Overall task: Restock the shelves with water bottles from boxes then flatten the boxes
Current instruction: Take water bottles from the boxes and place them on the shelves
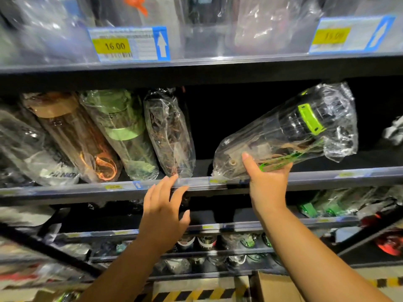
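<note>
My right hand [267, 179] grips the lower end of a plastic-wrapped bottle with a black lid and a lime-green latch [290, 129]. The bottle is tilted, its base near the front rail of the middle shelf [87, 188] and its lid pointing up and to the right into a dark gap. My left hand [165, 212] is open, its fingertips touching the shelf's rail just below a dark wrapped bottle [169, 134]. Left of that one stand a green bottle [122, 131] and an orange-brown bottle [74, 136], all leaning in clear bags.
The upper shelf carries more bagged goods behind price tags reading 16.00 [128, 43]. Lower shelves [218, 227] hold further wrapped bottles. An open cardboard box [274, 286] sits on the floor at the bottom, beside yellow-and-black hazard tape [192, 295].
</note>
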